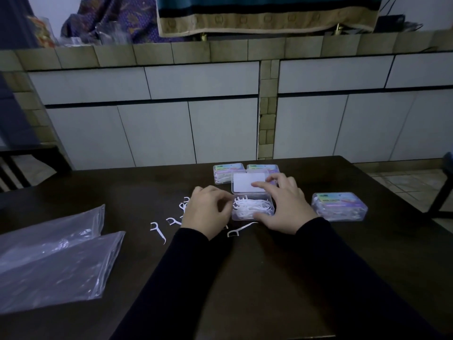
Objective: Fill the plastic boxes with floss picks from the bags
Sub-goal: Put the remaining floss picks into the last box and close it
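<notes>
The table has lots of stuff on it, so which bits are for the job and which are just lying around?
For the job:
open clear plastic box of white floss picks
loose white floss picks
clear plastic bags
three closed labelled boxes

Just lying about:
patterned purple cloth
teal and tan hanging cloth

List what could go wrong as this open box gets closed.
1. The floss picks are heaped to the rim of the open box; the lid under the right hand may catch some and not snap shut.
2. Loose picks lie on the table beside the left hand; a sleeve could sweep them off the edge.
3. The closed box sits near the right wrist and could get bumped.
</notes>
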Demonstrator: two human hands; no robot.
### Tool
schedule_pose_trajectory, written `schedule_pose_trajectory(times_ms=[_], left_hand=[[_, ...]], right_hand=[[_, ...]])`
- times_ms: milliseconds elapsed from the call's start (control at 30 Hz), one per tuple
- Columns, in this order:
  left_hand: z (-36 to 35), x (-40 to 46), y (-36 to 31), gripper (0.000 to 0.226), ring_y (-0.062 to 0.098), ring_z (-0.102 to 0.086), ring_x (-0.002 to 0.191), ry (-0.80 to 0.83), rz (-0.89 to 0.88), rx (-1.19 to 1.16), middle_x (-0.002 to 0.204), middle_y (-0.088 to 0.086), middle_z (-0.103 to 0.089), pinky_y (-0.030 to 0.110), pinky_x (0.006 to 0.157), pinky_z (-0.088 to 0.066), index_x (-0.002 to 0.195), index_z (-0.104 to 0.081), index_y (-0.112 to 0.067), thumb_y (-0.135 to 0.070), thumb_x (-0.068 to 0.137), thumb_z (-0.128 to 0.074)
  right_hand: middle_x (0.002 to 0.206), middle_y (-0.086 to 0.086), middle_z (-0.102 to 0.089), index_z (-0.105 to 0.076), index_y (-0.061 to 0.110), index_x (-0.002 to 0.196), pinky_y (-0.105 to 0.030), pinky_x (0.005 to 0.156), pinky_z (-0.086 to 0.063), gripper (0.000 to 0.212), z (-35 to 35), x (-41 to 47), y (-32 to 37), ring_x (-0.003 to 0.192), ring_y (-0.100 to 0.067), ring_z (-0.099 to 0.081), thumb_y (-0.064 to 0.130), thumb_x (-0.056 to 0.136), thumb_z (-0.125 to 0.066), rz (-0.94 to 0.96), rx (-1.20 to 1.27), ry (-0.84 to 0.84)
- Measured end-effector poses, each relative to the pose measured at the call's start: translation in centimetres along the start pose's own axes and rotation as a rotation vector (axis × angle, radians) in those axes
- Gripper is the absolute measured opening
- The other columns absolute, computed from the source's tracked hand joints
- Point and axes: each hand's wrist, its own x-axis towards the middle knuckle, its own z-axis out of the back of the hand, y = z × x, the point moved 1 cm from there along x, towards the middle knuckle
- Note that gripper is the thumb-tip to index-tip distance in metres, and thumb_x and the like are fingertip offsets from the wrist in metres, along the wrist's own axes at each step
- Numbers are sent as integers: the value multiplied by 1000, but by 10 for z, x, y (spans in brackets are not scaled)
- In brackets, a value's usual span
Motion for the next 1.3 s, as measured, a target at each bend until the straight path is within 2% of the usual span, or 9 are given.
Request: schedule_pose_trajectory(times_ms=[167, 433, 567, 733, 800, 967, 1100, 1200, 1300], left_hand=[[27, -25, 28, 12, 13, -41, 96, 76, 131, 156, 96, -14, -56, 30, 87, -41, 91, -71, -34, -37, 87, -60], [53, -55, 51, 12, 15, -47, 98, 144, 226, 190, 97, -14, -59, 31, 88, -42, 81, -73, -34, -43, 84, -66], [63, -63, 63, 19, 18, -50, 97, 90, 333, 236, 94, -8, -57, 31, 86, -44, 81, -69, -31, -50, 80, -67], [62, -65, 79, 50, 26, -54, 106, 59, 523, 307, 110, 6, -58, 34, 93, -44, 112, -63, -18, -57, 80, -63], [61, -60, 78, 44, 25, -55, 106, 95, 508, 293, 110, 5, -60, 34, 91, -45, 110, -66, -22, -56, 82, -61], [59, -46, 76, 31, 20, -59, 102, 58, 518, 228, 105, -2, -66, 34, 86, -49, 99, -69, -30, -54, 80, -65], [53, -44, 70, 48, 26, -53, 111, -2, 528, 297, 117, 6, -57, 35, 88, -44, 123, -53, -17, -49, 87, -58], [52, -51, 72, 44, 26, -53, 110, 26, 562, 366, 115, 6, -56, 35, 87, -44, 116, -60, -15, -50, 89, -52], [51, -53, 76, 29, 24, -57, 104, 30, 541, 371, 108, 2, -59, 33, 83, -47, 104, -69, -24, -44, 90, -53]], right_hand=[[125, 13, -37, -66, 40, 106, -37, 105, -25, 19, -1, -9, 37, 120, -11, -29, 42, 87, -64, 207, -152, 77], [114, 13, -42, -71, 35, 97, -32, 93, -27, 11, -17, -1, 66, 112, -12, -33, 37, 90, -62, 261, -184, 145], [114, 12, -49, -67, 35, 102, -35, 97, -27, 14, -29, 8, 82, 111, -13, -37, 38, 91, -60, 279, -192, 133], [117, 7, -61, -56, 31, 125, -40, 99, -27, 34, -43, 26, 98, 113, -17, -43, 40, 93, -57, 235, -257, 143], [114, 8, -63, -59, 32, 124, -40, 100, -27, 30, -48, 32, 102, 112, -17, -44, 36, 95, -56, 235, -237, 166], [104, 9, -64, -66, 37, 97, -39, 93, -28, 10, -63, 48, 108, 109, -19, -44, 41, 92, -59, 152, -152, 157], [113, 5, -63, -59, 31, 119, -43, 95, -28, 31, -66, 55, 116, 113, -21, -47, 47, 93, -52, 102, -223, 162], [123, -3, -58, -59, 22, 125, -45, 96, -28, 46, -68, 62, 122, 119, -25, -44, 51, 96, -38, 46, -303, 184], [116, -4, -60, -65, 18, 112, -45, 95, -28, 57, -76, 67, 126, 117, -26, -45, 63, 93, -35, 0, -316, 172]])
